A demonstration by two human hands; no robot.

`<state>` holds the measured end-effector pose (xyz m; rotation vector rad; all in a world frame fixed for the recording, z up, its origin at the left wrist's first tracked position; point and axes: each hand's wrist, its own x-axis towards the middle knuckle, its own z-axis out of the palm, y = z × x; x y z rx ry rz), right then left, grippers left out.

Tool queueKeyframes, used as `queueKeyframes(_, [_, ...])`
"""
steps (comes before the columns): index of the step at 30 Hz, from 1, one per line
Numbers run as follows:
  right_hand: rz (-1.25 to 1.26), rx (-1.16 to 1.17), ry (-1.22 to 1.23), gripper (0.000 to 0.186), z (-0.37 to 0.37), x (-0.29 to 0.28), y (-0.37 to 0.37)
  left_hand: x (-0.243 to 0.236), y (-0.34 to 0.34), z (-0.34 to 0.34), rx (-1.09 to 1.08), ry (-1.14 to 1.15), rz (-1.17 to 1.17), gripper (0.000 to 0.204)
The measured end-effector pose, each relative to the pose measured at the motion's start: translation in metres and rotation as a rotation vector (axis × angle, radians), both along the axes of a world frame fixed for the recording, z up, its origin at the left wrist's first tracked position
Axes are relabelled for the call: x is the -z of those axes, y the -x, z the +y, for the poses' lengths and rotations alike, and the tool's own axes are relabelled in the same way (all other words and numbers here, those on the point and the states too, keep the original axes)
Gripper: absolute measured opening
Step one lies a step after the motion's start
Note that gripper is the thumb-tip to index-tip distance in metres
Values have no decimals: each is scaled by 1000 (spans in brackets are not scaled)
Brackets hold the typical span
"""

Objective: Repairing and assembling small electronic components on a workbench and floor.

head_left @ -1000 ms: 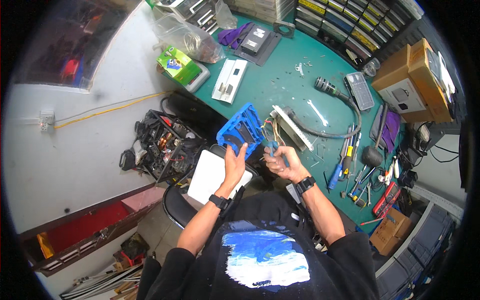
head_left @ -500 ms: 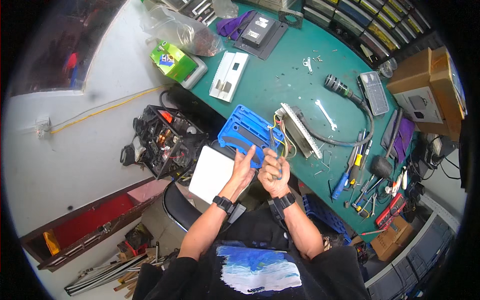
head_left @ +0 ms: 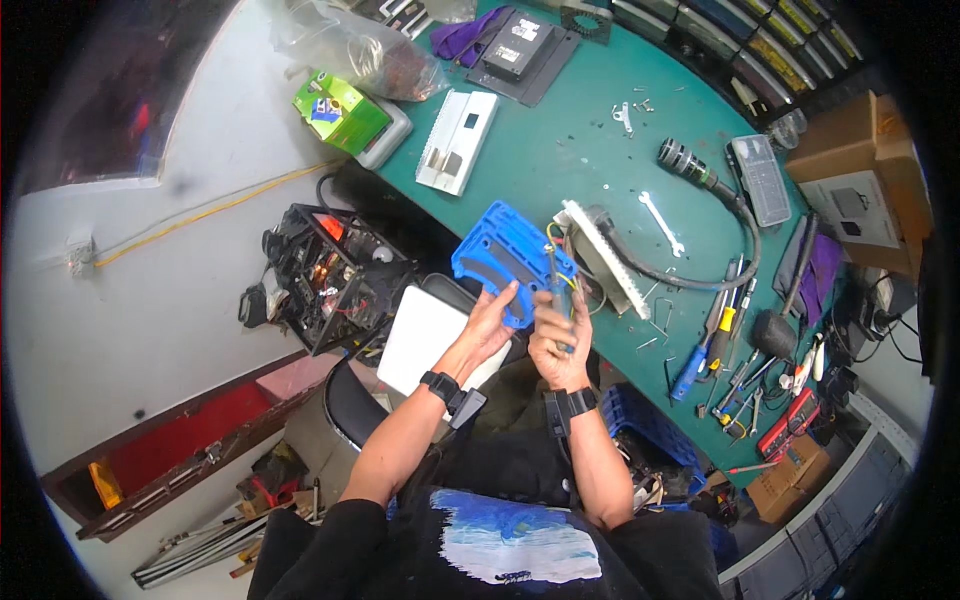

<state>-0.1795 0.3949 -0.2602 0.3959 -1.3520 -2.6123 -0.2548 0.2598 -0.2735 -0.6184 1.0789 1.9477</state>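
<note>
My left hand (head_left: pixel 488 322) grips the lower end of a blue plastic casing (head_left: pixel 496 236) with dark grey inlays, thumb on top. The casing is held tilted at the bench's near edge. Closed around a slim screwdriver (head_left: pixel 553 270), my right hand (head_left: pixel 560 345) is partly smeared by motion. The shaft points away from me at the casing's right side; its tip is hard to make out. Yellow and other wires (head_left: pixel 566 282) run there, next to a light perforated metal housing (head_left: pixel 608 262) standing on the bench.
On the green bench (head_left: pixel 560 160) lie a wrench (head_left: pixel 661 222), a thick black cable with a connector (head_left: pixel 690 165), screwdrivers (head_left: pixel 705 340), a rubber mallet (head_left: pixel 774 332) and a red meter (head_left: pixel 790 422). A white panel (head_left: pixel 457 142) is farther left. Below stands a white-topped stool (head_left: pixel 425 338).
The casing has shifted slightly right and turned a little. My right hand has changed its grip on the screwdriver, fingers looser and blurred. The whole view has moved slightly.
</note>
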Motion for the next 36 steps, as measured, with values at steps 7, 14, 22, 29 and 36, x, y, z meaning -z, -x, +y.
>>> queueKeyframes(7, [-278, -506, -1272, 31, 11, -15, -4, 5, -12, -6, -89, 20, 58, 41])
queueKeyframes(14, [-313, -605, -2876, 52, -1, -37, -3, 11, -23, -5, -173, 17, 104, 47])
queueKeyframes(22, [-57, -1035, -3236, 38, -11, -38, 17, 35, -30, -9, -210, 122, 199, 45])
queueKeyframes(29, [-309, -889, -1762, 29, -4, -27, 16, 36, -28, -12, -188, 137, 190, 37])
queueKeyframes(36, [-104, -110, -236, 25, -22, -19, 4, 22, -24, -10, -147, 137, 103, 34])
